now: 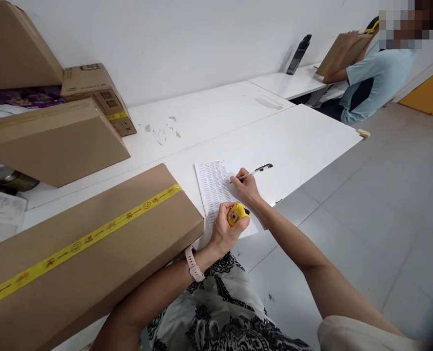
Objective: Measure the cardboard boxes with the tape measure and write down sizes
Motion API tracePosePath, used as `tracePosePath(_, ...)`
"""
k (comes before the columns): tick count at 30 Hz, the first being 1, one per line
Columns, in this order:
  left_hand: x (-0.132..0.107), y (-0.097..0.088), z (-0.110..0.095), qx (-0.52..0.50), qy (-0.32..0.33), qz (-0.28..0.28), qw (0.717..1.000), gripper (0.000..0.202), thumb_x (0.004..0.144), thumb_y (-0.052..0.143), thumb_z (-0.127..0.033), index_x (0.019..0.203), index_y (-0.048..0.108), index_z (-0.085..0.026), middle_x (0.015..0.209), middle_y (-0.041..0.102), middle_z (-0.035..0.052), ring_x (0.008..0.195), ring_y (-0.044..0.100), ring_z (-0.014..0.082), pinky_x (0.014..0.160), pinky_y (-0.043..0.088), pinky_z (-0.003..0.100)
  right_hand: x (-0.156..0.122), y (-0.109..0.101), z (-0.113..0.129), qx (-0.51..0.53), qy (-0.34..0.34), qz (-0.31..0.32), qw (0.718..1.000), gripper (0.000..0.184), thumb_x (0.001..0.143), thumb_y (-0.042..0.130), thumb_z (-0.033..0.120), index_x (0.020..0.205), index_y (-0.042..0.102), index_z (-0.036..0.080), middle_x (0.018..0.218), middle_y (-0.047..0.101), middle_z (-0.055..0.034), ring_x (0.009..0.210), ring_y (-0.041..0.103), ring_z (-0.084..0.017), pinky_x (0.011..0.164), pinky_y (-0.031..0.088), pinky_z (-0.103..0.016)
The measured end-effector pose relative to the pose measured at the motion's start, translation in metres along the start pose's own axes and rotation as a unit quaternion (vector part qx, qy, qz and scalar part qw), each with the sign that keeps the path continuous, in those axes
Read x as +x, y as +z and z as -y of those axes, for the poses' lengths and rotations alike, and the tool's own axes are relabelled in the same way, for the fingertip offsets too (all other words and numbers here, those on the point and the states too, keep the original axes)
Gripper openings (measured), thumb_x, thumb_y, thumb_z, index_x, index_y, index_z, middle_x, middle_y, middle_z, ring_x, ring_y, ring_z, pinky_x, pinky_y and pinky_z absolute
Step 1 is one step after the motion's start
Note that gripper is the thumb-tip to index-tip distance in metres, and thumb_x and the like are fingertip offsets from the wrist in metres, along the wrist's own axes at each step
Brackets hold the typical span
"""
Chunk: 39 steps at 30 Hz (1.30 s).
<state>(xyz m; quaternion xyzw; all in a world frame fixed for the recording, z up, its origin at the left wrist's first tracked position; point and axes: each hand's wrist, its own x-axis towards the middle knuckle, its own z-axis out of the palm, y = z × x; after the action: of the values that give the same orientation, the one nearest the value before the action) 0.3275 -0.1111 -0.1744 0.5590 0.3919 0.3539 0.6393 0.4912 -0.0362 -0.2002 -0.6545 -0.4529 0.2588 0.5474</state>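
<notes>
My right hand point(246, 186) is closed on a pen point(257, 170), with its tip on a printed sheet of paper point(213, 187) lying on the white table point(297, 141). My left hand point(226, 226), with a pale watch at the wrist, is closed round a small yellow tape measure point(237, 213) just above the near edge of the sheet. A flat cardboard box point(92, 243) with a yellow tape strip lies beside my left forearm, touching the paper's left edge.
More cardboard boxes point(55, 141) are stacked at the back left against the white wall. A person in a light blue shirt point(373, 78) sits at the far right holding a cardboard piece point(343, 51). A black device point(299, 53) leans on the wall. Grey tiled floor point(384, 219) lies to the right.
</notes>
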Motion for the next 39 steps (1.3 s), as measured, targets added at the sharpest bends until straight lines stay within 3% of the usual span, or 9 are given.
tracePosePath(39, 0.0003, -0.0008, 0.0044, 0.007, 0.006, 0.000, 1.000, 0.048, 0.075, 0.073, -0.045, 0.112, 0.053, -0.020, 0.102, 0.065, 0.0079, 0.089, 0.061, 0.0208, 0.082, 0.053, 0.038, 0.0015, 0.0014, -0.0030, -0.030, -0.004, 0.009, 0.999, 0.025, 0.076, 0.059, 0.026, 0.065, 0.037, 0.023, 0.059, 0.033, 0.0067, 0.058, 0.029, -0.011, 0.053, 0.023, -0.028)
